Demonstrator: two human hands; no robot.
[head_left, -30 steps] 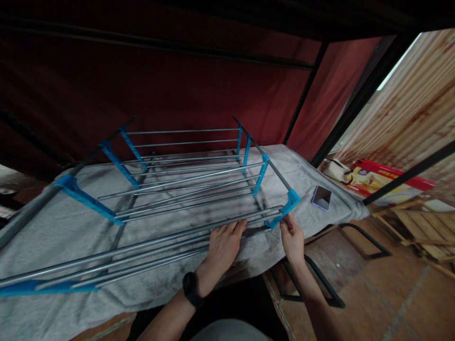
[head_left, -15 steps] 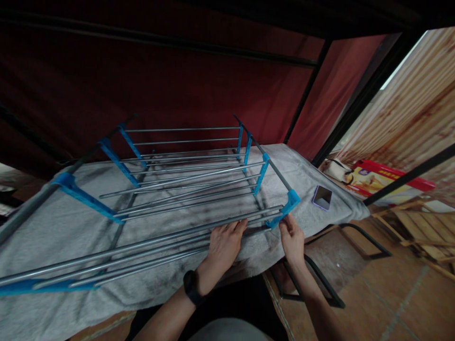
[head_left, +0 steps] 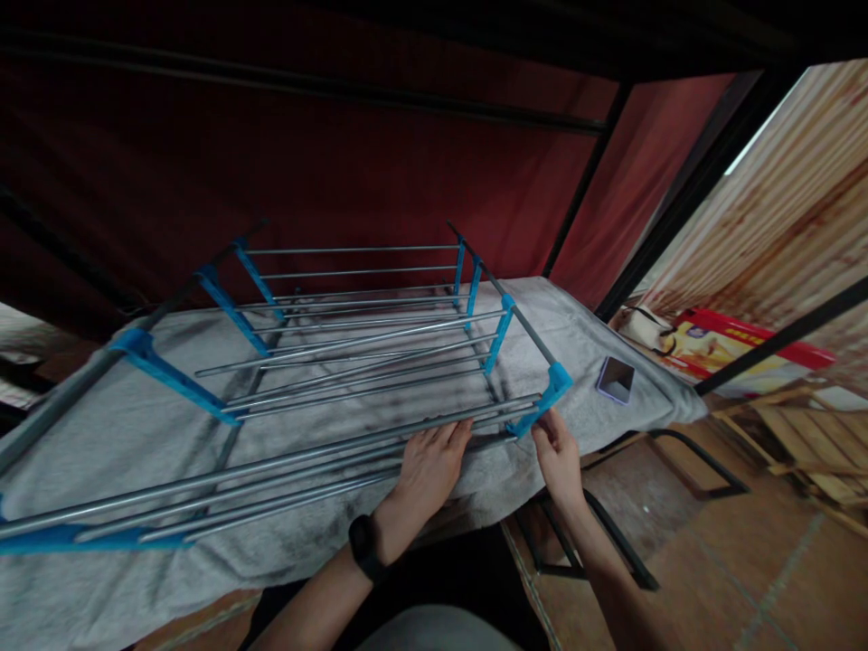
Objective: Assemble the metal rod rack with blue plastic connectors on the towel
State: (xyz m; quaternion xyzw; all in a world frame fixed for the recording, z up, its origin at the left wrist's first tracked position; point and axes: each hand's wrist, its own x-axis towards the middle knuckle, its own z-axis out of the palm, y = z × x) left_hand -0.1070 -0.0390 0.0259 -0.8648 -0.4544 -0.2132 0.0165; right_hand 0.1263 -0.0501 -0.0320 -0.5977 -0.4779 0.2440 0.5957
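Very little has changed in the last half-second: the view swings a touch, but both hands keep their places at the front corner of the rack (head_left: 380, 337). It sits across a grey blanket (head_left: 542, 316), all metal tubes and blue plastic, right in front of the person.

The left hand (head_left: 434, 461) lies across the near tubes (head_left: 305, 457), its fingers closed over them — how firmly, I can't tell from where I stand. The right hand (head_left: 560, 452) is closed at the lower edge of the front right bracket (head_left: 552, 391), its fingertips tucked out of sight.

So this looks like a steadying moment more than progress, tubes braced by one hand and bracket by the other. No tube visibly goes any deeper into the plastic, and I can't see whether each end is seated. One tier back, a slanting tube (head_left: 305, 352) lies as it did, askew, with its left end apparently loose. The phone (head_left: 616, 380) rests untouched on the blanket, off to the right.
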